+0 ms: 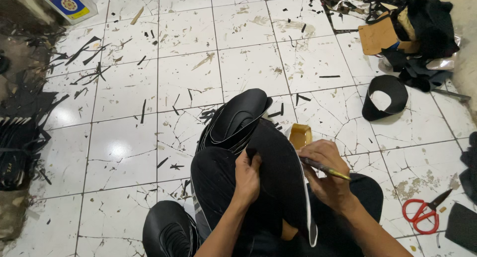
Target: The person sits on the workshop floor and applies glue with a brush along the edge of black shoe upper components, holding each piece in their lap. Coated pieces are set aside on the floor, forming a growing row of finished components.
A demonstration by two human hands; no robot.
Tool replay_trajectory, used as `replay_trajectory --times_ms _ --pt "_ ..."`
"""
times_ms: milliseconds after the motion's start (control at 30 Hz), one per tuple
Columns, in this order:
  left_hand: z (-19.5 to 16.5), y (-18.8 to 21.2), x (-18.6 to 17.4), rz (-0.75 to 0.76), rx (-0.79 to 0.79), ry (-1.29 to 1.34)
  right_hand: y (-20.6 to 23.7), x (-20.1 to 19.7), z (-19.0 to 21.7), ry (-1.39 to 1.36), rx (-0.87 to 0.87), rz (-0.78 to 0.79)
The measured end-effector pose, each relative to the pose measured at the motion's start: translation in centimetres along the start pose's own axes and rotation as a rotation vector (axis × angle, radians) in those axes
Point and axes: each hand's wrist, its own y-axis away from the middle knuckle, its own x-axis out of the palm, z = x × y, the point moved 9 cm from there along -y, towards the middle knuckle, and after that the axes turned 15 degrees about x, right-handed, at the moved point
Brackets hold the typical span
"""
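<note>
Propped across the person's lap, a black shoe upper (285, 177) stood on edge — likely so its inner face met the brush. Left hand (247, 177) steadied it, fingers curled and pinching the top rim. Right hand (325, 175) gripped a thin brush (325, 169) between thumb and pressed-together fingers, just beside a small yellow glue pot (300, 135). Red-handled scissors (422, 215) lay on the tiled floor (124, 152) near its right edge — within reach.
</note>
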Motion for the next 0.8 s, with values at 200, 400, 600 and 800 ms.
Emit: replay_trajectory --times_ms 200,400,600,800 --pt "-1.3 -0.1 0.4 -0.017 0.114 0.181 0.7 0.2 -0.7 -0.068 -0.028 -0.016" --pt "2.3 -0.3 -1.3 -0.108 0.082 0.248 0.7 0.8 -0.5 0.005 -0.047 0.038" --pt "3.3 -0.5 -2.8 -0.101 0.298 0.052 2.4 0.8 -1.2 -0.121 0.056 0.125" --pt "4.6 -0.4 -4.1 -0.247 0.003 0.465 2.7 1.0 -9.1 -0.286 0.453 0.129"
